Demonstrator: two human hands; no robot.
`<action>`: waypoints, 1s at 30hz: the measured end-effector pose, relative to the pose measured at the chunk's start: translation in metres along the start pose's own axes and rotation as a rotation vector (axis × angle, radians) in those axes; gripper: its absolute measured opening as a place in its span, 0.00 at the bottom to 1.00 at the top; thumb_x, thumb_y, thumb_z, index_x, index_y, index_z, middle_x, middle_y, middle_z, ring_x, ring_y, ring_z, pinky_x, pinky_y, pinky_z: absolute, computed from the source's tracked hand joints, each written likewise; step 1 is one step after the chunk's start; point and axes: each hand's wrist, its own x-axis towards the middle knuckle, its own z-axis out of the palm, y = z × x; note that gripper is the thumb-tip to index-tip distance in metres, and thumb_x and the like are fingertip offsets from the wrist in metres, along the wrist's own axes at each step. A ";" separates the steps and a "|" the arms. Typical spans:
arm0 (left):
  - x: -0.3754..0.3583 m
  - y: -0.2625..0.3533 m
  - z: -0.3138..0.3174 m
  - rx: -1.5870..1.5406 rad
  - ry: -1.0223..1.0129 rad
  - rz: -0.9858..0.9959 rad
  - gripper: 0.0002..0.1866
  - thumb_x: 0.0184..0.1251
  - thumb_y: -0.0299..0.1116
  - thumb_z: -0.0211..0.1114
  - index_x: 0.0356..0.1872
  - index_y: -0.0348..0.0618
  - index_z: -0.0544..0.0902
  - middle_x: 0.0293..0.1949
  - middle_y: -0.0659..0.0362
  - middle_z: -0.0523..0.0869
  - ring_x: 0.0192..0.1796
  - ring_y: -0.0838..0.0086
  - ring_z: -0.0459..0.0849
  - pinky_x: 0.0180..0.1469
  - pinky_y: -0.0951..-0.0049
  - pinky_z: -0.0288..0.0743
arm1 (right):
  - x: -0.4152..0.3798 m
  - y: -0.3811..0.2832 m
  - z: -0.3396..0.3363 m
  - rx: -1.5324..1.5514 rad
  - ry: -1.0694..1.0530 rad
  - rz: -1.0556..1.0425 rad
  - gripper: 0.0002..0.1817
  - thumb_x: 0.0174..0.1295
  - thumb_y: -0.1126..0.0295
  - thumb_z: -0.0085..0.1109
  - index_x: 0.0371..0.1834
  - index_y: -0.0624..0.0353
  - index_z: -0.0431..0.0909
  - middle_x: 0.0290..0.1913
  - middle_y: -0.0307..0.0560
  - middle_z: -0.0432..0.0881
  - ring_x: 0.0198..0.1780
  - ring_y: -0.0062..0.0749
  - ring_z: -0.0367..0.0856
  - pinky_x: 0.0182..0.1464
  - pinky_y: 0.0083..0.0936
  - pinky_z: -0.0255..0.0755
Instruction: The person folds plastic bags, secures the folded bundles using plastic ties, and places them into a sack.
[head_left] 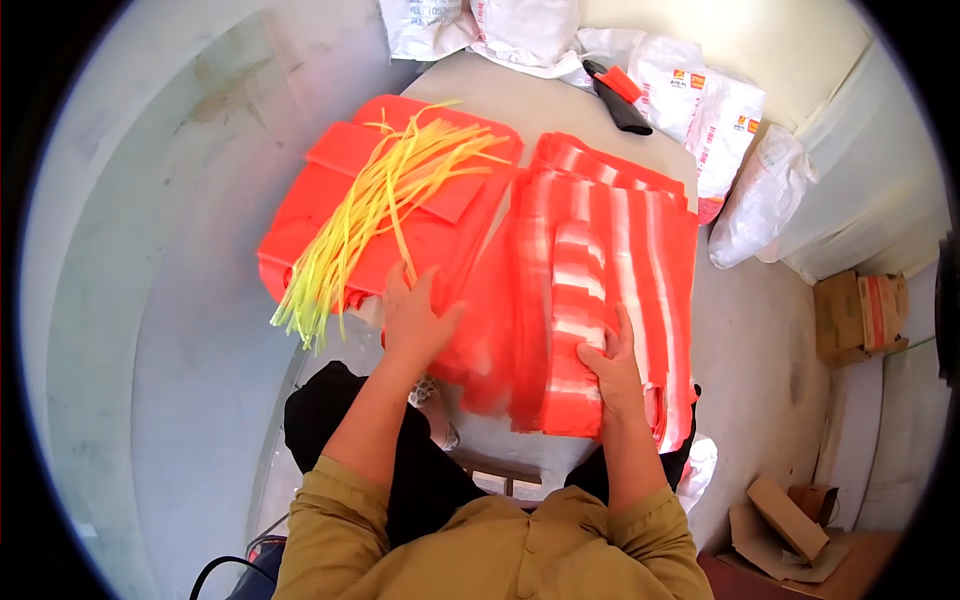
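Observation:
My left hand (418,318) has its thumb and fingers apart at the near edge of a stack of folded red plastic (340,215). A loose bunch of yellow plastic strips (365,215) lies across that stack, and one strip runs down to my left fingertips. My right hand (614,368) grips the right side of a narrow folded bundle of red plastic bags (574,390) with white bands, thumb on top. The bundle lies on a wider pile of red plastic bags (650,250) with white stripes. Blurred red plastic lies between my hands.
Full white sacks (525,30) stand along the table's (490,92) far edge. A black item with a red part (618,95) lies there too. A cardboard box (862,315) stands on the floor at right, with opened cardboard (780,530) at lower right. A pale wall borders the left.

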 end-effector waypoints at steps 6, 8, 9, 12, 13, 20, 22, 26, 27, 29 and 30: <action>0.010 -0.019 0.021 -0.151 -0.048 -0.106 0.39 0.60 0.48 0.75 0.68 0.34 0.78 0.71 0.42 0.73 0.72 0.44 0.71 0.74 0.53 0.66 | 0.003 0.001 -0.005 0.209 -0.038 0.040 0.49 0.65 0.80 0.62 0.87 0.57 0.43 0.77 0.60 0.63 0.71 0.45 0.74 0.65 0.36 0.77; 0.010 -0.009 0.021 -0.178 -0.022 -0.102 0.36 0.62 0.47 0.74 0.66 0.33 0.80 0.67 0.42 0.78 0.70 0.45 0.74 0.72 0.54 0.68 | 0.003 -0.001 -0.006 0.288 -0.049 0.045 0.48 0.67 0.78 0.61 0.87 0.55 0.43 0.74 0.59 0.69 0.67 0.43 0.78 0.62 0.35 0.80; 0.008 -0.003 0.019 -0.243 -0.017 -0.035 0.33 0.65 0.47 0.72 0.65 0.33 0.81 0.65 0.44 0.80 0.67 0.48 0.77 0.69 0.56 0.70 | 0.004 0.001 -0.007 0.332 -0.055 0.042 0.48 0.69 0.77 0.62 0.87 0.53 0.43 0.72 0.58 0.73 0.65 0.43 0.81 0.61 0.36 0.82; -0.007 0.030 0.003 -0.529 -0.185 0.071 0.26 0.74 0.46 0.66 0.60 0.32 0.84 0.56 0.49 0.85 0.57 0.59 0.84 0.60 0.64 0.77 | 0.008 0.007 -0.010 0.436 -0.070 0.060 0.47 0.71 0.76 0.61 0.88 0.51 0.43 0.70 0.56 0.76 0.63 0.42 0.83 0.59 0.36 0.84; -0.015 0.047 -0.007 -0.683 -0.358 0.037 0.25 0.77 0.47 0.64 0.57 0.32 0.85 0.52 0.51 0.86 0.54 0.63 0.85 0.57 0.66 0.77 | 0.008 0.006 -0.009 0.464 -0.075 0.071 0.47 0.71 0.75 0.61 0.88 0.51 0.43 0.70 0.55 0.76 0.63 0.41 0.83 0.59 0.36 0.84; -0.030 0.100 -0.015 -0.861 -0.981 -0.232 0.33 0.80 0.60 0.52 0.52 0.34 0.86 0.47 0.51 0.89 0.49 0.65 0.86 0.53 0.64 0.78 | -0.008 -0.011 0.010 0.388 0.004 0.198 0.48 0.72 0.71 0.60 0.88 0.57 0.38 0.81 0.55 0.60 0.77 0.40 0.67 0.74 0.37 0.68; -0.027 0.103 -0.014 -0.849 -1.000 -0.274 0.34 0.81 0.61 0.51 0.50 0.34 0.86 0.45 0.51 0.88 0.47 0.66 0.85 0.52 0.64 0.78 | -0.008 -0.013 0.009 0.385 -0.022 0.204 0.48 0.72 0.71 0.61 0.88 0.57 0.39 0.82 0.55 0.57 0.79 0.40 0.64 0.75 0.37 0.66; -0.026 0.110 -0.011 -0.792 -1.019 -0.262 0.34 0.80 0.61 0.52 0.50 0.32 0.85 0.45 0.50 0.88 0.47 0.65 0.86 0.50 0.62 0.79 | -0.008 -0.016 0.004 0.326 -0.044 0.209 0.49 0.70 0.72 0.62 0.88 0.58 0.39 0.84 0.54 0.54 0.80 0.39 0.62 0.76 0.37 0.65; -0.025 0.110 -0.010 -0.772 -1.015 -0.252 0.33 0.79 0.59 0.53 0.51 0.31 0.85 0.46 0.50 0.88 0.47 0.65 0.86 0.50 0.62 0.79 | -0.005 -0.012 0.001 0.309 -0.047 0.205 0.49 0.70 0.72 0.62 0.88 0.58 0.40 0.84 0.54 0.53 0.80 0.39 0.62 0.75 0.37 0.65; -0.024 0.112 -0.008 -0.732 -1.004 -0.233 0.31 0.79 0.57 0.55 0.53 0.31 0.84 0.47 0.49 0.88 0.48 0.64 0.87 0.50 0.60 0.80 | 0.002 -0.005 -0.004 0.281 -0.066 0.180 0.49 0.69 0.72 0.63 0.87 0.58 0.40 0.83 0.55 0.55 0.78 0.40 0.64 0.74 0.37 0.67; -0.024 0.113 -0.007 -0.762 -1.005 -0.279 0.30 0.78 0.55 0.57 0.54 0.31 0.84 0.48 0.48 0.88 0.48 0.63 0.87 0.51 0.60 0.80 | 0.004 -0.002 -0.006 0.271 -0.079 0.160 0.50 0.69 0.73 0.63 0.87 0.58 0.40 0.83 0.55 0.56 0.77 0.40 0.66 0.73 0.37 0.69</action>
